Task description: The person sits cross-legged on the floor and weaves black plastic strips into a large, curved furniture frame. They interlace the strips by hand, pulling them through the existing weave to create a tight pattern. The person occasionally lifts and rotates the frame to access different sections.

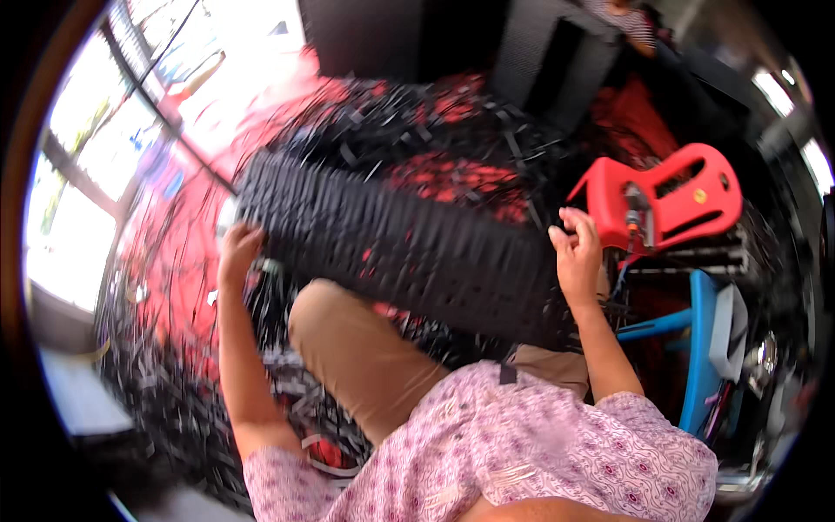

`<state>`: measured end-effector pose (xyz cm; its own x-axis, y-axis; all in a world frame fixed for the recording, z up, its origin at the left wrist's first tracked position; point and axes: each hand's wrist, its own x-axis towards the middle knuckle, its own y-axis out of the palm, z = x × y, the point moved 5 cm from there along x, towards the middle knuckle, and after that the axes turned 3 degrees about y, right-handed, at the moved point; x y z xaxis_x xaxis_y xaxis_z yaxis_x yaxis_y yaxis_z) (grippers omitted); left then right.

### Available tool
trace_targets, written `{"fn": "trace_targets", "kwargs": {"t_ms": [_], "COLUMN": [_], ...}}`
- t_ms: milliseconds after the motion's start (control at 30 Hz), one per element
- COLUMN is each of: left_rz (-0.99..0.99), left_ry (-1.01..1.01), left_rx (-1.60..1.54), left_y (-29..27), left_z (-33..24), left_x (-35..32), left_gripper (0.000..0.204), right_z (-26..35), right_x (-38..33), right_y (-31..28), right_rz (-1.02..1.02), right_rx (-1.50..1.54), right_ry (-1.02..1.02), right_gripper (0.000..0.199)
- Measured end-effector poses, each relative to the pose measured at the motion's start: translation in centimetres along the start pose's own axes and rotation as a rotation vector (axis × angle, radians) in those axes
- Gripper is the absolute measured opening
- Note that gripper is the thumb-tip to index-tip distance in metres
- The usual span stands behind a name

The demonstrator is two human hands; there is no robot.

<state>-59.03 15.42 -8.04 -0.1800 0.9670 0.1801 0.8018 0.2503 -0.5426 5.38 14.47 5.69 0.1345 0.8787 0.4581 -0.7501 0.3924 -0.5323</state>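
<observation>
A long black panel of woven strips [409, 244] lies slanted in front of my knees, with rows of ridges across it and small red gaps showing through. At its left end, my left hand [241, 248] has its fingers closed on the edge. Beside the right end, my right hand [577, 252] is raised with its fingers loosely bent and apart, and nothing shows between them. Motion blurs the panel slightly, and its underside is hidden.
Loose black strips [374, 122] cover much of the red floor sheet [204, 130]. A red plastic chair [687, 200] with a tool on its seat stands at right, above a blue plastic chair [700, 348]. Large black panels [374, 39] stand at the back, near another person [631, 22].
</observation>
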Motion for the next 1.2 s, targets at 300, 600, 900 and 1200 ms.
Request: {"fn": "trace_targets", "kwargs": {"t_ms": [300,600,900,1200], "left_rz": [-0.212,0.085,-0.005,-0.11], "left_ry": [0.139,-0.178,-0.233,-0.086], "left_rx": [0.223,-0.186,-0.197,-0.065], "left_y": [-2.4,-1.7,1.3,15.3], "left_z": [-1.2,-1.9,-6.9,-20.8], "left_x": [2.2,3.8,2.6,-9.9], "left_gripper": [0.01,0.006,0.01,0.018], "right_z": [-10.9,-10.9,-14.1,-35.6], "right_x": [-6.2,-7.3,9.0,16.4], "right_y": [-6.9,-4.2,-6.6,-18.2], "right_rz": [-0.029,-0.15,-0.085,-0.226], "right_rx": [-0.022,0.317,0.486,-0.251], "right_ry": [0.33,0.642,0.493,0.142], "right_gripper": [0.043,0.039,0.037,0.049]}}
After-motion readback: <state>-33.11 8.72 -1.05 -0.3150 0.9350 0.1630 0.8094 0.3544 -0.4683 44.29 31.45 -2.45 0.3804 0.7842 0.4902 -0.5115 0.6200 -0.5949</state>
